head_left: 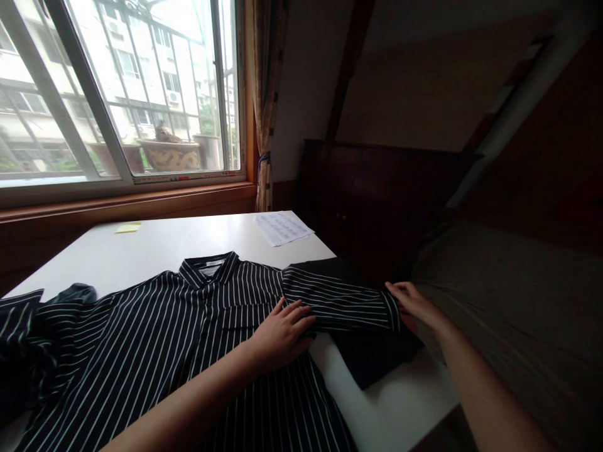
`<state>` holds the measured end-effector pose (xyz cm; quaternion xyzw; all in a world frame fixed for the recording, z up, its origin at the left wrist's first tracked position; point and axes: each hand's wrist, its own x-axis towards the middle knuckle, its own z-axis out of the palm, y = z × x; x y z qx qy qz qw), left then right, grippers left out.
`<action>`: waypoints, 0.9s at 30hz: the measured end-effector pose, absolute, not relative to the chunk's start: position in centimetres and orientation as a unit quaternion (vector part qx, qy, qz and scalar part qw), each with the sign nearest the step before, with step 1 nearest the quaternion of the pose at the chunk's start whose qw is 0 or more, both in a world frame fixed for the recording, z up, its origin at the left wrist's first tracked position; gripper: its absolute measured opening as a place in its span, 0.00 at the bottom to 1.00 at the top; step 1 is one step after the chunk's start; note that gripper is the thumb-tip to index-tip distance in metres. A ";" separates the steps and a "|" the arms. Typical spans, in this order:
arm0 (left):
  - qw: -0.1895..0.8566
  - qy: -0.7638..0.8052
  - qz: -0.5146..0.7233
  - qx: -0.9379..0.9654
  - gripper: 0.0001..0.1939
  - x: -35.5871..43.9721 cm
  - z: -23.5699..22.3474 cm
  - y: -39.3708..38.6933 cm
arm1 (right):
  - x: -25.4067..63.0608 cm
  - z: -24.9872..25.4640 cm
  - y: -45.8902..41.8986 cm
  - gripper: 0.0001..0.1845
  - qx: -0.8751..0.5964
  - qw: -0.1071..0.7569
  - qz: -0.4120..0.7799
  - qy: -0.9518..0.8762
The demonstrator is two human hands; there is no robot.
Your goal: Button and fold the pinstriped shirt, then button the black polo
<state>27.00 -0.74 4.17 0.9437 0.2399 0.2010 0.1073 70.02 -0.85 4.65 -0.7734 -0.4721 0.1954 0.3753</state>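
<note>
A black shirt with white stripes (155, 339) is spread face up on a white table, its collar (208, 269) pointing toward the window. My left hand (282, 333) lies open on the shirt's chest near the shoulder seam, fingers spread. Out to the right, the sleeve (339, 304) is stretched over a dark cloth (377, 358). At the sleeve's end my right hand (414, 304) grips the cuff, thumb and fingers closed on its edge; some of its fingers are hidden. The other sleeve (28, 345) is bunched at the far left.
Printed papers (282, 227) lie at the back right corner of the white table (155, 245). A yellow sticky note (129, 227) rests at the back left. Dark fabric (75, 293) shows behind the left sleeve. Beyond stand a window, a tied curtain (266, 125) and a dark cabinet (372, 201).
</note>
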 end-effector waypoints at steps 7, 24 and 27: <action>0.120 0.233 0.196 0.945 0.25 26.5 3.6 -0.4 | 69.2 4.7 3.1 0.20 -0.731 0.327 0.286 -0.527; 0.068 0.469 0.188 0.860 0.15 30.6 3.7 13.3 | 68.7 8.0 0.5 0.24 -0.652 0.383 0.309 -0.577; 0.075 0.489 0.195 0.847 0.10 31.2 3.5 13.7 | 69.1 7.3 0.9 0.24 -0.662 0.381 0.243 -0.597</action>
